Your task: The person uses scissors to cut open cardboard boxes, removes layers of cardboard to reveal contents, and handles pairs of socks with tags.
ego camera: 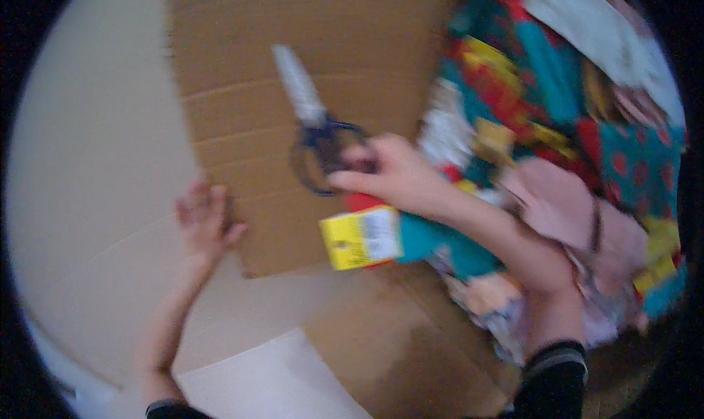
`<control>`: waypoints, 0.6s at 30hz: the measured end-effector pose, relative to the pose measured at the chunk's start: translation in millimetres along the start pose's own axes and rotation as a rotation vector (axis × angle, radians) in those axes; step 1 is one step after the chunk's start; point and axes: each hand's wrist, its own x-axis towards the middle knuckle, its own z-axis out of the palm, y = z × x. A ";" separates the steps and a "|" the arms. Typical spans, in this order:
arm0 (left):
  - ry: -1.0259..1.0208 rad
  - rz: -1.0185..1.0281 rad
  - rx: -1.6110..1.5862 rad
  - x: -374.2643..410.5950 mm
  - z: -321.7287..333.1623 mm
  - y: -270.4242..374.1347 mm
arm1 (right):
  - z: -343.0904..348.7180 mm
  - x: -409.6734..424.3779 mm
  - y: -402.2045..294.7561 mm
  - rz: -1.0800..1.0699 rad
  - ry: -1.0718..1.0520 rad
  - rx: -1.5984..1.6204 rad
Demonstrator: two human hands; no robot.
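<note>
My right hand [393, 171] is at a pair of scissors [308, 105] with dark handles and a pale blade pointing away; blur hides whether the fingers grip the handles. Under the scissors lies a brown corrugated cardboard sheet [264, 171]. My left hand [206, 221], fingers spread, rests at the sheet's left edge with nothing in it. Just below my right hand a yellow tag [344, 240] with a white printed label lies on a teal and red fabric piece [423, 240].
A heap of fabric pieces, with patterned teal cloth [632, 166] and pink cloth [555, 199], fills the right side. White paper or board [275, 369] and more brown cardboard [374, 336] lie nearest me. A pale surface [104, 144] spreads at left.
</note>
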 end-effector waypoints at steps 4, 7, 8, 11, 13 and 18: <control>0.077 -0.064 0.164 9.0 6.0 -7.2 | 9.8 13.5 10.9 -0.084 -0.156 0.158; -0.009 -0.132 0.142 11.8 3.6 -9.3 | 22.6 17.3 4.9 -0.020 -0.121 0.148; 0.039 -0.090 0.146 8.8 -1.5 -3.2 | 24.7 1.8 1.8 0.071 -0.068 0.033; 0.023 -0.103 0.098 9.2 -1.7 -1.6 | 37.0 -35.0 -13.0 0.131 0.115 -0.076; 0.084 -0.096 0.043 9.3 -1.9 -1.3 | 47.3 -73.5 -29.3 0.186 0.263 -0.185; 0.089 -0.097 -0.009 6.8 3.2 -4.6 | 73.2 -160.6 -89.6 0.333 0.716 -0.124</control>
